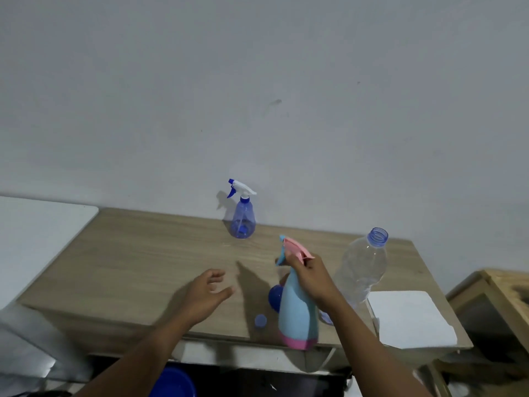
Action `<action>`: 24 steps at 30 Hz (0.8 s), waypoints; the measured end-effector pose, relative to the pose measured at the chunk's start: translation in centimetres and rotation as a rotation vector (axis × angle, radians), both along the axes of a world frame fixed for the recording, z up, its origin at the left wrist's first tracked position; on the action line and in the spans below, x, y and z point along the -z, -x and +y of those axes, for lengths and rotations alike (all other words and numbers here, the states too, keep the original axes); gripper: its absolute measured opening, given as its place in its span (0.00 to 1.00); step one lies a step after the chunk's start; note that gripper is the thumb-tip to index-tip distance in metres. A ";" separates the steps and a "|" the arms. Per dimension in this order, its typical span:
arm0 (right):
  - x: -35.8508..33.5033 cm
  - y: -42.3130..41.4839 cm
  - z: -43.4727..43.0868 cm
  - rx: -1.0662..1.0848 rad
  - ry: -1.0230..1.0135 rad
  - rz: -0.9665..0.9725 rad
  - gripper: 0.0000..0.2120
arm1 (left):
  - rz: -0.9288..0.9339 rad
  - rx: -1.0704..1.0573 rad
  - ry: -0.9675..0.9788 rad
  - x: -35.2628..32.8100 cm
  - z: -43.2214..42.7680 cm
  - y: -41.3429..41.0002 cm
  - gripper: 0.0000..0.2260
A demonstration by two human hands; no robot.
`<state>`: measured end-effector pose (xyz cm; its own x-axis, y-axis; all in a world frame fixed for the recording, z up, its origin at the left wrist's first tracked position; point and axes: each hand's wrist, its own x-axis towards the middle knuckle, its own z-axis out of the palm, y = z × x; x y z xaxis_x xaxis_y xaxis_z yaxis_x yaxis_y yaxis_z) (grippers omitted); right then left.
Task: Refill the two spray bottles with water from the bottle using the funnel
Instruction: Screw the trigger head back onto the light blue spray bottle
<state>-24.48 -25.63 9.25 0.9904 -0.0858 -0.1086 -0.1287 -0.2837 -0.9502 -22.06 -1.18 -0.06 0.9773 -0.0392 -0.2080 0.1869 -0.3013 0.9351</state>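
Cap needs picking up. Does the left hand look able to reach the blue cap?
Probably yes: the left hand is open and empty, and only bare table lies between it and the blue cap.

One view for me: head-worn wide-angle, facing forward and down across the wooden table (128, 253) to the wall (257, 81), which fills the upper half. Close in: forearms enter from the bottom edge, left hand (207, 293) and right hand (312, 277) low centre. Table's far edge slants.
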 end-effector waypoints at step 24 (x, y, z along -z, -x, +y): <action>7.1 -1.1 0.5 0.327 0.240 0.026 0.10 | 0.206 0.256 -0.799 9.0 4.3 -2.6 0.64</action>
